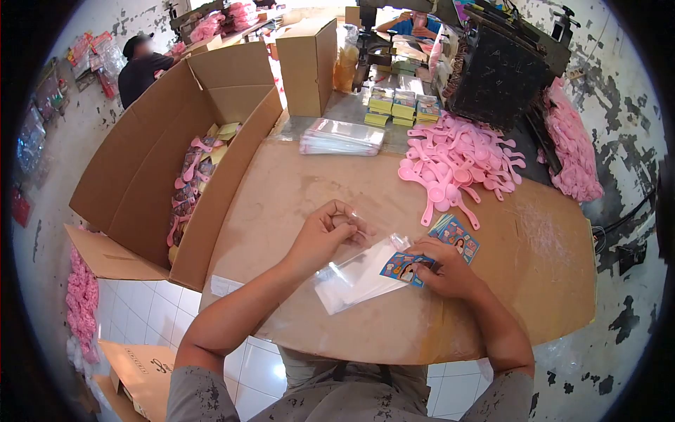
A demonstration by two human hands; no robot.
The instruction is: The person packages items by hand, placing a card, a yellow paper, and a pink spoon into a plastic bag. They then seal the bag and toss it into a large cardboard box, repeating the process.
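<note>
My left hand (332, 231) pinches the edge of a clear plastic bag (358, 228) above the cardboard-covered table. In my right hand (444, 266) is a blue printed card (404, 267), held between thumb and fingers. Clear and white plastic bags (351, 281) lie spread out between and below the hands. A small stack of similar blue cards (460, 241) rests just beyond my right hand. Farther back is a heap of pink plastic spoons (450, 165), some with handles toward me.
A large open carton (133, 176) with packed pink spoons stands left. Behind are a bag stack (342, 136), card stacks (403, 104), an upright box (306, 67) and a black machine (496, 67). Two people (140, 67) work farther back.
</note>
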